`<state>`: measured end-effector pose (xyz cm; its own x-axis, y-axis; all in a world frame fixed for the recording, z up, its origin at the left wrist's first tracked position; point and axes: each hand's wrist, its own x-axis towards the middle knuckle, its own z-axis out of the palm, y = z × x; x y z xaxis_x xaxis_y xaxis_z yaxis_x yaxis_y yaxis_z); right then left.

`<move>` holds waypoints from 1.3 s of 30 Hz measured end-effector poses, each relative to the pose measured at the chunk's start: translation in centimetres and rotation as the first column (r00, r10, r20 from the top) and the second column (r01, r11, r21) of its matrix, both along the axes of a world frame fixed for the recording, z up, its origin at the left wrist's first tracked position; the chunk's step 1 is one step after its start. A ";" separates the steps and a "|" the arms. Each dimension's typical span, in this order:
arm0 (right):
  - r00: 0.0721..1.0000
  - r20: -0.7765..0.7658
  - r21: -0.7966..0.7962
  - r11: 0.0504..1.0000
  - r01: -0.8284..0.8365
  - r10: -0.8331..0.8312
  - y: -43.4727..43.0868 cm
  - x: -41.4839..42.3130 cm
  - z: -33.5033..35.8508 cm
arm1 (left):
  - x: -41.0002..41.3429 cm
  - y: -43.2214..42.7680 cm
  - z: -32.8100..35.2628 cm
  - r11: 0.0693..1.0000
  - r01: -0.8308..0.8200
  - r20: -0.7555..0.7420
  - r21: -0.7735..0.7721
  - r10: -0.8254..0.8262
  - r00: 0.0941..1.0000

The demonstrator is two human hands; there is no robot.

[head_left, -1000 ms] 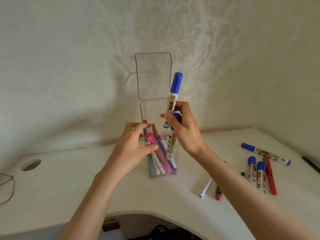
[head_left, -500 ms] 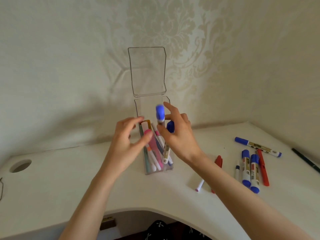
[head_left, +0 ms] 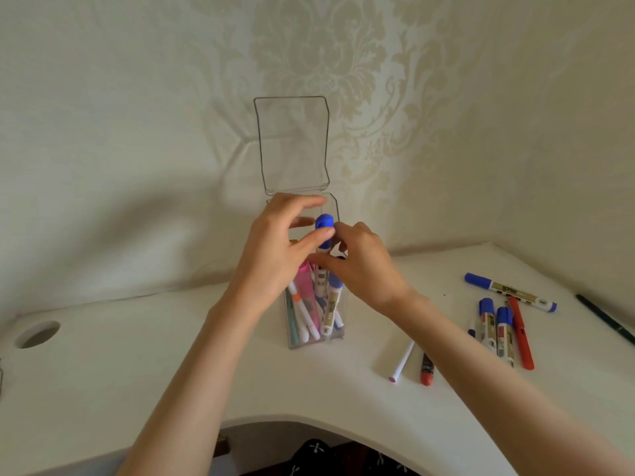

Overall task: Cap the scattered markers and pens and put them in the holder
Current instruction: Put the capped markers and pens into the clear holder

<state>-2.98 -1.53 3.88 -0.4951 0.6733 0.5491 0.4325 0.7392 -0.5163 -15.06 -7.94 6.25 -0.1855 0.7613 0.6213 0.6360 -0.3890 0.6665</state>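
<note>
We see the left hand (head_left: 275,259) pinching the cap of a blue marker (head_left: 324,224) between thumb and fingers, right hand (head_left: 367,273) curled round its barrel, marker upright in the clear holder (head_left: 311,343), other markers (head_left: 505,334) loose on the desk (head_left: 171,372).

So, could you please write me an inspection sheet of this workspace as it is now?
Surface: white desk, with a round hole at its left.
Job's things: clear holder, lid open, stored pens inside; blue-capped marker upright, partly inside it; loose pens and markers lie at right.
Clutter: nothing seen.
Hands: left hand pinches the marker's cap; right hand grips its barrel.
Cables: perhaps a wire at the left edge, unclear.
Surroundings: patterned wallpaper.
</note>
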 end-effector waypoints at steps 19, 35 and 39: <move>0.868 0.110 -0.409 0.774 0.484 -0.484 4.0 18.4 -4.3 | 3.8 1.0 -1.8 0.894 -0.352 -0.493 0.276 0.447 0.746; 0.691 0.454 -0.542 0.442 0.715 -0.562 5.0 19.7 -8.2 | 19.2 9.2 -9.7 0.629 -0.274 -0.401 -0.728 -0.067 0.914; 0.740 0.468 -0.589 0.454 0.669 -0.483 4.9 19.8 -7.8 | 18.3 8.1 -10.3 0.665 -0.456 -0.605 -0.591 0.009 0.796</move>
<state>16.81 3.41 -3.94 0.1232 0.9561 -0.2659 0.7771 -0.2596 -0.5734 3.28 0.19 -4.03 -0.2485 0.9686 -0.0061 0.9485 0.2446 0.2011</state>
